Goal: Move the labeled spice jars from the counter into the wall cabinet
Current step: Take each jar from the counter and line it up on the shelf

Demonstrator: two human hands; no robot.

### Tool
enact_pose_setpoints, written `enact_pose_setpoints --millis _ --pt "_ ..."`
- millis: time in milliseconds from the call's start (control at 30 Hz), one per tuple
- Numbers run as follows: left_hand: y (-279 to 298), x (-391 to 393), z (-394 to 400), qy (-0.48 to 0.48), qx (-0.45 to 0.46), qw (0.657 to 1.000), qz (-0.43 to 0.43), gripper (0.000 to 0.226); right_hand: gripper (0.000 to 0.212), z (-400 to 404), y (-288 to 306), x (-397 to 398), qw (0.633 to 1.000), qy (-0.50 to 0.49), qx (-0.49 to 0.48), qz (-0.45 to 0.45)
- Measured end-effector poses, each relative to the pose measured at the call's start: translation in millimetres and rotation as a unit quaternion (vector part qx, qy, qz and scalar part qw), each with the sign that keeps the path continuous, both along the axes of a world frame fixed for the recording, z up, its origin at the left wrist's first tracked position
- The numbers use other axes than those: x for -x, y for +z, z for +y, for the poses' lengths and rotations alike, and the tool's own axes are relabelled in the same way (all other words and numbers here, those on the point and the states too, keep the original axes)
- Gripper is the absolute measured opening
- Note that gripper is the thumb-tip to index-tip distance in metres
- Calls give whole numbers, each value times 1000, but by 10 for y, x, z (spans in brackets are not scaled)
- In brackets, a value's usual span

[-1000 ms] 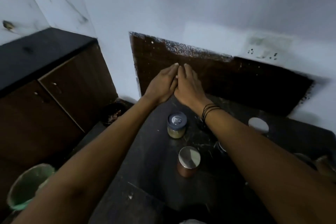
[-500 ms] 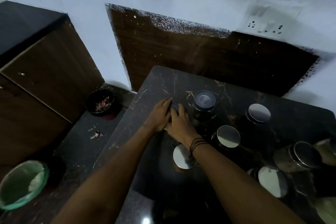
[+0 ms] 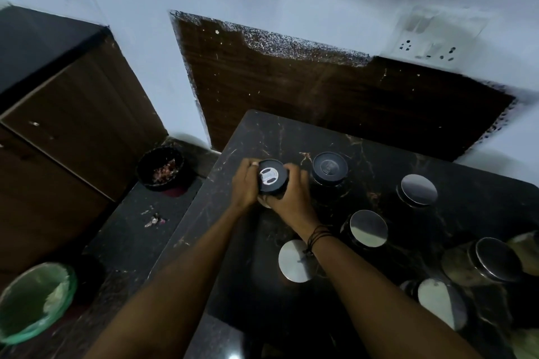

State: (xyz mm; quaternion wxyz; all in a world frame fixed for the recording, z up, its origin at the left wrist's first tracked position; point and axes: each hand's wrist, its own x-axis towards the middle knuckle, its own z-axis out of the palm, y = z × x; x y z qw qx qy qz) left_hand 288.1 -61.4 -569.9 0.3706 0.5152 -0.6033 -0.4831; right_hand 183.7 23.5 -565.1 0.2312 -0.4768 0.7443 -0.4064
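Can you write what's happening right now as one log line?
hands: left and right both grip black-lid jar | place: counter | cabinet: unseen

On the counter stand several jars; the held jar sits near the counter's left edge, between the left hand on its left and the right hand on its right; a second jar stands just beside it to the right; further right stands a third jar; nearer the person lie two more jars; left of the counter, lower down, a bowl sits by the wall; a bin stands at the near left.
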Motion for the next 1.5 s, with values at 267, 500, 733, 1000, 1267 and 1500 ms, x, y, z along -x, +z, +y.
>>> enact_pose_setpoints --millis 267,500,733,1000,1267,1500 --pt "216 29 -15 30 -44 985 165 17 48 -149 247 101 948 -53 139 -281" --pt "289 34 140 -60 -196 942 265 42 43 -131 251 250 906 -31 102 -409" --pt "308 27 239 -29 -217 931 294 48 44 -146 231 225 876 -63 79 -472" --pt "558 19 139 -21 -167 952 254 28 23 -152 480 193 907 -54 76 -410" --pt "1464 211 -58 -88 -77 949 294 28 18 -248 1427 388 909 7 164 -383" --pt "2891 461 -305 -129 39 932 338 37 18 -409 2926 604 912 53 272 -303"
